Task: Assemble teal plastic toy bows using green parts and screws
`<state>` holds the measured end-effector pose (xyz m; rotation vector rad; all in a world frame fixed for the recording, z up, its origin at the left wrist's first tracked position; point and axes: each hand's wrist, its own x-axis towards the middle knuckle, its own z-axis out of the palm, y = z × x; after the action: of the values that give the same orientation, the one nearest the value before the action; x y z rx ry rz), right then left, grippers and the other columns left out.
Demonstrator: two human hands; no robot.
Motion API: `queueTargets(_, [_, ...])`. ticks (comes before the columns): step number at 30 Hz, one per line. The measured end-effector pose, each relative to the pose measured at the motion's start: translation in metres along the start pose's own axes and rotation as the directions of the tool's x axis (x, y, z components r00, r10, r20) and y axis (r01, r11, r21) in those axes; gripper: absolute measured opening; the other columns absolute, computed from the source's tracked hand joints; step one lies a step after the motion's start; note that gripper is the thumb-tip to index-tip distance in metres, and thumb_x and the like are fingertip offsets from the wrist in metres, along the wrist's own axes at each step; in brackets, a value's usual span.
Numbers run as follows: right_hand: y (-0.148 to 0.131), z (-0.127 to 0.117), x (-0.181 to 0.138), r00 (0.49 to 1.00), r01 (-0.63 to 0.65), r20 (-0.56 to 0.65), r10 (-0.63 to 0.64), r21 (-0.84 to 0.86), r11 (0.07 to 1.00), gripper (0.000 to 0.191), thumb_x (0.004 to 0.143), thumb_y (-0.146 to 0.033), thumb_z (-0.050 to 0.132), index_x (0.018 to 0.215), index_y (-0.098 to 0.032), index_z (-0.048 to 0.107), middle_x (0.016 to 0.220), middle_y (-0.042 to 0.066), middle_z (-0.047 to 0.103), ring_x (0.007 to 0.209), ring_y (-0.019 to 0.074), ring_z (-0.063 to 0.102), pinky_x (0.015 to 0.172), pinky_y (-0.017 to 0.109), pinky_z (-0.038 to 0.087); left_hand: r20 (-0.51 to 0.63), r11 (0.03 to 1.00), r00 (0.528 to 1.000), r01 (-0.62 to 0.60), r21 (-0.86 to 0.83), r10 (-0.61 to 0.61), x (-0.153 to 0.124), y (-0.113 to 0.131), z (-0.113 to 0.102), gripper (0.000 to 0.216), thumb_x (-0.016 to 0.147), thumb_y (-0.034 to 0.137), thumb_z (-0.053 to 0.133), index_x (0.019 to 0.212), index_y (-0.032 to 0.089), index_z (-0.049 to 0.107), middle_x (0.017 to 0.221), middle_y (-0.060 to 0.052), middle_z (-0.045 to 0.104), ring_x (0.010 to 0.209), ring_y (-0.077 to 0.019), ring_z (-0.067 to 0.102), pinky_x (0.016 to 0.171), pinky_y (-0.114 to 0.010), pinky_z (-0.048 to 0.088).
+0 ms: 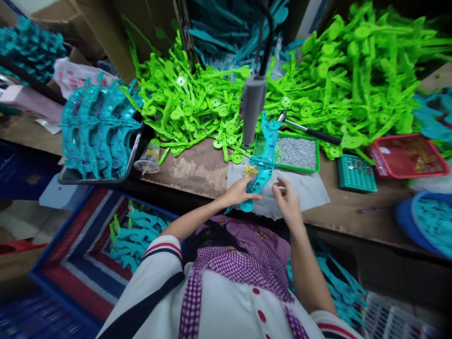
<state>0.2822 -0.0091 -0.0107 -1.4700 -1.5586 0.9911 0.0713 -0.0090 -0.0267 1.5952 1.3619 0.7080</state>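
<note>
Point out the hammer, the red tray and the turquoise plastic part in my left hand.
Hammer [312, 131]: head-camera view, black handle.
Red tray [411, 173]: head-camera view, front rim.
Turquoise plastic part [264, 163]: head-camera view, crosspiece near its middle.

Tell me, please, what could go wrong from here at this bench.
The turquoise part in the left hand overlaps the green basket in this view, so swinging it might knock the basket and scatter the small silvery pieces. The hammer lies at the edge of the loose heap of lime-green parts; lifting it could drag some of them along.
</note>
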Motion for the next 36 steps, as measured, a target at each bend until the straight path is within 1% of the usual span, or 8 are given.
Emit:
queueTargets(4, [0.027,0.023,-0.003,0.961,-0.275,0.131,0.244,0.365,0.889,0.08,0.073,-0.077,0.067,0.124,-0.016,0.058,0.095,0.01,0.072,0.08,0.0232,0.07,0.076,0.041,0.06,0.017,0.996,0.998,-0.066,-0.059,0.067,0.014,-0.002,0.021,0.08,0.066,0.046,0.09,0.133,0.018,0.056,0.132,-0.015,0.064,0.123,-0.0338,0.061,0.106,-0.049,0.049])
queueTargets(9, [0.033,0.018,0.012,0.935,-0.354,0.174,0.309,0.409,0.841,0.072,0.062,-0.075,0.076,0.106,-0.019,0.066,0.088,0.006,0.072,0.079,0.0215,0.068,0.076,0.038,0.059,-0.151,0.963,0.956,-0.264,-0.057,0.253,0.026,-0.014,0.048,0.1,0.075,0.046,0.086,0.156,0.028,0.03,0.147,-0.015,0.047,0.13,-0.0299,0.054,0.112,-0.051,0.045])
queueTargets(15, [0.032,0.013,0.019,0.906,-0.419,0.252,0.341,0.414,0.808,0.064,0.052,-0.068,0.087,0.09,-0.02,0.069,0.077,0.001,0.069,0.071,0.0168,0.065,0.07,0.032,0.058,-0.227,0.909,0.881,-0.412,0.061,0.415,0.03,-0.027,0.055,0.05,0.081,0.044,0.081,0.126,0.027,0.069,0.129,-0.01,0.048,0.126,-0.0271,0.053,0.115,-0.052,0.044])
queueTargets(21, [0.033,0.016,0.022,0.885,-0.466,0.244,0.397,0.455,0.759,0.061,0.047,-0.064,0.092,0.081,-0.02,0.068,0.071,-0.001,0.068,0.066,0.0117,0.063,0.064,0.024,0.056,-0.347,0.905,0.851,-0.425,-0.013,0.395,0.031,-0.031,0.05,0.018,0.088,0.038,0.075,0.095,0.022,0.078,0.117,-0.008,0.057,0.117,-0.0222,0.059,0.108,-0.046,0.05])
queueTargets(26, [0.033,0.005,0.025,0.852,-0.522,0.301,0.428,0.462,0.717,0.059,0.048,-0.058,0.095,0.085,-0.02,0.07,0.077,0.001,0.073,0.07,0.0146,0.068,0.07,0.029,0.061,-0.301,0.909,0.871,-0.416,-0.032,0.389,0.033,-0.029,0.05,0.026,0.085,0.032,0.078,0.11,0.023,0.076,0.123,-0.009,0.058,0.121,-0.0231,0.06,0.107,-0.045,0.051])
queueTargets(31, [0.034,-0.001,0.027,0.844,-0.536,0.327,0.426,0.473,0.699,0.051,0.054,-0.051,0.095,0.084,-0.019,0.068,0.076,0.003,0.073,0.071,0.0168,0.071,0.076,0.034,0.063,-0.24,0.893,0.867,-0.451,-0.007,0.436,0.035,-0.024,0.044,0.01,0.09,0.028,0.072,0.095,0.02,0.077,0.12,-0.009,0.059,0.119,-0.023,0.061,0.108,-0.047,0.05])
queueTargets(33, [0.036,0.0,0.027,0.845,-0.534,0.318,0.429,0.478,0.698,0.048,0.057,-0.05,0.094,0.084,-0.019,0.068,0.076,0.003,0.074,0.07,0.0166,0.071,0.075,0.033,0.063,-0.133,0.887,0.879,-0.461,0.006,0.458,0.037,-0.022,0.033,0.009,0.088,0.026,0.072,0.093,0.019,0.075,0.125,-0.01,0.057,0.123,-0.024,0.058,0.111,-0.047,0.047])
queueTargets(36, [0.038,0.004,0.026,0.848,-0.53,0.301,0.436,0.469,0.707,0.045,0.061,-0.048,0.093,0.085,-0.019,0.068,0.075,0.003,0.074,0.07,0.017,0.072,0.074,0.033,0.064,0.128,0.87,0.866,-0.491,0.048,0.482,0.039,-0.022,0.008,0.009,0.084,0.025,0.075,0.091,0.02,0.074,0.133,-0.01,0.054,0.127,-0.0257,0.056,0.114,-0.048,0.043])
